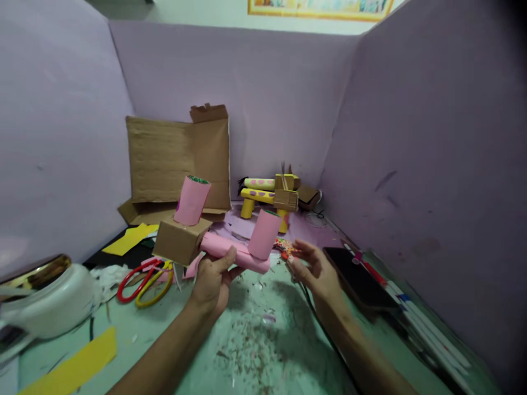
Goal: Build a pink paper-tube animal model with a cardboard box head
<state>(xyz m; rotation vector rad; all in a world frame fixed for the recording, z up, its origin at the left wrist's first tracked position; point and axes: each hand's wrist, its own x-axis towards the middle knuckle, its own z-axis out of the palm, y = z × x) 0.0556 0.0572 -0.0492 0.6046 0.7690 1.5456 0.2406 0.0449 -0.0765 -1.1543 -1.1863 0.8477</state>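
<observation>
Pink tube figure (224,245), joined to a cardboard box (175,241), is held above the table (242,307) by the left hand (212,280), thumb and fingers pinching its long tube. The right hand (319,271) is half curled at a patterned tool (284,245); whether it grips it, I cannot tell. Scissors (146,281) lie left; yellow figures (258,196) stand behind.

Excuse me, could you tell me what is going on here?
A person's left hand holds a pink tube model with a cardboard box at one end. The right hand is by a colourful patterned object; whether it has a grip on that is unclear. Yellow tube models stand farther back, and scissors lie at left.
</observation>
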